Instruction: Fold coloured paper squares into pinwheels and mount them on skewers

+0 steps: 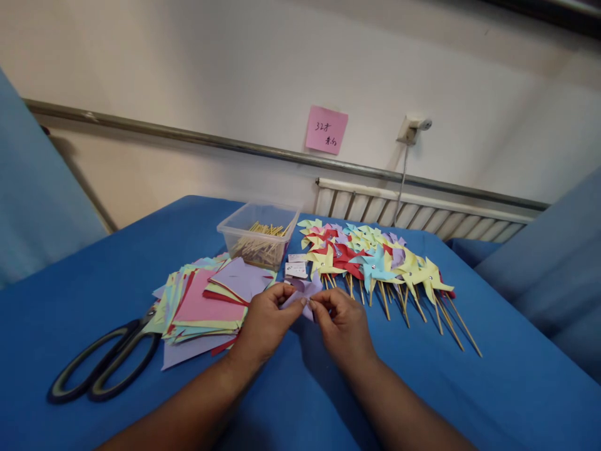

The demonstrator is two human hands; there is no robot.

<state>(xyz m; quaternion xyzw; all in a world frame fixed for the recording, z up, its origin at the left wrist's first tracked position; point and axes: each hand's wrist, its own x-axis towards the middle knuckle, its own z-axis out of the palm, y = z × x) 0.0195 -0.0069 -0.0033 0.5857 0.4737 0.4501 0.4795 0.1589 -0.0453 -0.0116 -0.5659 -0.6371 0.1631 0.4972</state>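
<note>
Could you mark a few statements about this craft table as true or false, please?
1. Both hands hold a purple paper piece. True: the left hand and right hand pinch it between them.
2. The scissors lie right of the pinwheels. False: they lie at the far left, beside the paper stack.
3. The clear tub holds wooden sticks. True.
4. The finished pinwheels lie inside the tub. False: they lie on the blue table, right of it.
5. A pink note sticks on the wall. True.
</note>
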